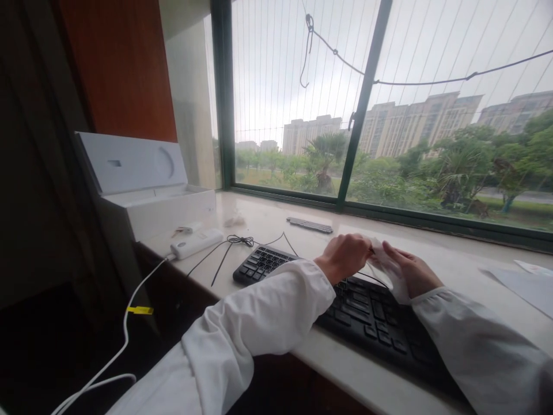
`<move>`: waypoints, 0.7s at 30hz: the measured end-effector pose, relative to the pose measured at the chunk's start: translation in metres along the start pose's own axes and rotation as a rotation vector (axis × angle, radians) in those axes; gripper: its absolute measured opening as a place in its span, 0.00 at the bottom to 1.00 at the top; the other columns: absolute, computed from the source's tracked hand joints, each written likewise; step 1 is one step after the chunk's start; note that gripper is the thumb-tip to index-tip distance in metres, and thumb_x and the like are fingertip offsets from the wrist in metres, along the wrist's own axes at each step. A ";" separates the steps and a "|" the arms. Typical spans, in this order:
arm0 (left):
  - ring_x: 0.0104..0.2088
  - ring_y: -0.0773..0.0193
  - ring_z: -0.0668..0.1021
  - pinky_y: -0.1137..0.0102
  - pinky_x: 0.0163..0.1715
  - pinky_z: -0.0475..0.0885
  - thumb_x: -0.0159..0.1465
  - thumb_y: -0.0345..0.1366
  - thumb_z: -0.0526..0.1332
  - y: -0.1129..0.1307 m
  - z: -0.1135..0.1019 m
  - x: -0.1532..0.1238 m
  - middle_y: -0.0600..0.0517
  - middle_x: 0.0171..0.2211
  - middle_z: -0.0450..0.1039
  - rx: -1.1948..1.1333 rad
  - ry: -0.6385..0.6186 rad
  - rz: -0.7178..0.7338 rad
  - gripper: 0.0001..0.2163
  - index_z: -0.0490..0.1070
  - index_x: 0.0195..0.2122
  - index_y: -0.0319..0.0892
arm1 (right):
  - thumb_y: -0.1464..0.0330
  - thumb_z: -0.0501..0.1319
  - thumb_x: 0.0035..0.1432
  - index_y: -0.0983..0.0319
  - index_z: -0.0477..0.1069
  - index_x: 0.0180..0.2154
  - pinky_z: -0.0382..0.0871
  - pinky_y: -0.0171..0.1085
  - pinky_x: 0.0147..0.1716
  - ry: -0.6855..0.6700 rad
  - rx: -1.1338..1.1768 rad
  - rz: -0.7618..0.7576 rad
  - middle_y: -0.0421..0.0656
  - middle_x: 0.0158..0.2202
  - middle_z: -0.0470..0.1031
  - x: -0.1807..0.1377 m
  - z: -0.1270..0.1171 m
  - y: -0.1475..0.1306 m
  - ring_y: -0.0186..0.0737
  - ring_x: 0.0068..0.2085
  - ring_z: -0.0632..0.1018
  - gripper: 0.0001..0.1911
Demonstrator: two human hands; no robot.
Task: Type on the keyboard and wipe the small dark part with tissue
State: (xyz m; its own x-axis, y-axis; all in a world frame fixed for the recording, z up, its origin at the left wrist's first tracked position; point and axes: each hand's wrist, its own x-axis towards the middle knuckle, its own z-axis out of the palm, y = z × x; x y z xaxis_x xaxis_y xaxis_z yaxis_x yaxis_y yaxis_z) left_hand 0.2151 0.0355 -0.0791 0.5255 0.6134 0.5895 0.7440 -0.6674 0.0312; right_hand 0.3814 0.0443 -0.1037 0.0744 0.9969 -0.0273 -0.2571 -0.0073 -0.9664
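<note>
Over the black keyboard, my left hand is closed in a fist, with a thin black cable at its fingers. My right hand pinches a thin white tissue, which reaches across to the left fingertips and hangs down near the keys. Part of the cable loops below the hands; the rest of it between the fingers is hidden by the tissue. The keyboard lies at a slant along the sill, partly covered by both white sleeves.
An open white box stands at the left end of the sill. Before it lies a white power strip with a white cord. A bundled black cable, a grey flat strip and papers lie around. Windows rise behind.
</note>
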 end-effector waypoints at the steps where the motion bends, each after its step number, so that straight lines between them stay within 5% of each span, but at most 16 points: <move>1: 0.37 0.57 0.80 0.66 0.37 0.76 0.67 0.38 0.55 0.000 0.000 0.000 0.47 0.39 0.77 -0.001 -0.003 -0.004 0.11 0.75 0.42 0.40 | 0.67 0.69 0.50 0.63 0.78 0.32 0.77 0.30 0.29 0.010 -0.002 0.013 0.45 0.28 0.81 -0.001 0.000 -0.001 0.38 0.27 0.81 0.07; 10: 0.38 0.60 0.79 0.68 0.38 0.75 0.67 0.35 0.53 0.000 0.000 -0.002 0.50 0.40 0.77 -0.043 0.014 0.010 0.10 0.74 0.41 0.42 | 0.73 0.75 0.36 0.60 0.77 0.33 0.75 0.31 0.22 -0.021 -0.094 -0.030 0.43 0.25 0.81 -0.002 -0.003 -0.005 0.42 0.25 0.80 0.18; 21: 0.38 0.61 0.79 0.68 0.38 0.74 0.67 0.35 0.55 0.001 -0.001 -0.003 0.52 0.40 0.77 -0.043 0.004 -0.011 0.09 0.75 0.40 0.44 | 0.79 0.70 0.43 0.62 0.74 0.30 0.76 0.27 0.27 -0.098 -0.053 0.048 0.44 0.27 0.81 0.010 -0.013 0.002 0.37 0.28 0.82 0.11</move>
State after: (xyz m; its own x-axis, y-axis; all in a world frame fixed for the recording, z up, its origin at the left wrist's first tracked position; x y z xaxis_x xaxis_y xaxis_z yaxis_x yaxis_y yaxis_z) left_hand 0.2143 0.0326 -0.0804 0.5158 0.6194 0.5919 0.7314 -0.6781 0.0723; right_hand 0.3942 0.0535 -0.1090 -0.0321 0.9982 -0.0512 -0.2068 -0.0567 -0.9767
